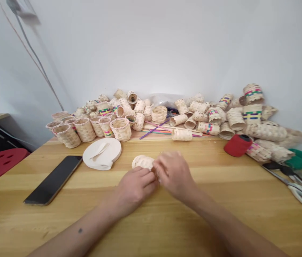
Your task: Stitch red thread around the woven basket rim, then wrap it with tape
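Observation:
A small pale woven basket point(141, 161) lies on its side on the wooden table point(220, 200), just in front of me. My left hand point(134, 187) has its fingers curled against the basket's near end. My right hand point(173, 175) is closed over the same end from the right, fingers pinched together. Both hands meet at the basket's rim, which they hide. The right hand is slightly smeared by motion.
Many woven baskets point(118, 128) are piled along the wall, some with coloured bands. Coloured strips point(156, 130) lie before them. A white disc stack point(102, 153), a dark phone point(54, 179), a red thread spool point(237, 145) and scissors point(287, 175) surround the hands.

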### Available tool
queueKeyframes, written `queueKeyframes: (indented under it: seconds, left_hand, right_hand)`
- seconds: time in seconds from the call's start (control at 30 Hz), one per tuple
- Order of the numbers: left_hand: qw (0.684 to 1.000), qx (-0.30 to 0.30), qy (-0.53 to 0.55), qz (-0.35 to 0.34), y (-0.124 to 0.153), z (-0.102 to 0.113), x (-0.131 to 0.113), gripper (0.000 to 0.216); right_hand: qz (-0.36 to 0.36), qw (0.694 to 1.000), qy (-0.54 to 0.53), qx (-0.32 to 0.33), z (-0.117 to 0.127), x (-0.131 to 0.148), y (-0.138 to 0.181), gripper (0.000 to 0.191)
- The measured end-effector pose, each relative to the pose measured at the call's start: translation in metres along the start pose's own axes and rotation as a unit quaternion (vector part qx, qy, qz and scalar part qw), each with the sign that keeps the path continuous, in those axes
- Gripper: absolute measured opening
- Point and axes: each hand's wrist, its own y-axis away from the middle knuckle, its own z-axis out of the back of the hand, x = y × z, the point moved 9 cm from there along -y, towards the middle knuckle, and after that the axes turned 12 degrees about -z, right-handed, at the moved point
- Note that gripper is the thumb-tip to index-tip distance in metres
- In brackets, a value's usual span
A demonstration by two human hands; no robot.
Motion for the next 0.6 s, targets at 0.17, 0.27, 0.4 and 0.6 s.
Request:
queueKeyframes:
  seconds: [0.17, 0.27, 0.4, 0.6]
  left_hand:
    - [0.997, -0.053, 0.055, 0.017, -0.006, 0.023, 0.004, 0.016]
    - [0.978, -0.073, 0.184, 0.065, -0.004, 0.036, 0.018, 0.015]
    - [0.949, -0.016, 0.299, 0.102, 0.000, 0.036, 0.024, 0.015]
    - [0.919, -0.048, 0.376, 0.111, 0.003, 0.051, 0.028, 0.016]
  right_hand:
    - [-0.087, 0.951, -0.282, -0.096, 0.063, -0.033, -0.014, 0.021]
    - [-0.171, 0.867, -0.459, 0.092, 0.032, -0.042, -0.013, 0.029]
    - [-0.194, 0.792, -0.501, 0.292, 0.007, -0.018, -0.006, 0.028]
    - [-0.228, 0.819, -0.478, 0.220, 0.060, -0.042, -0.069, 0.023]
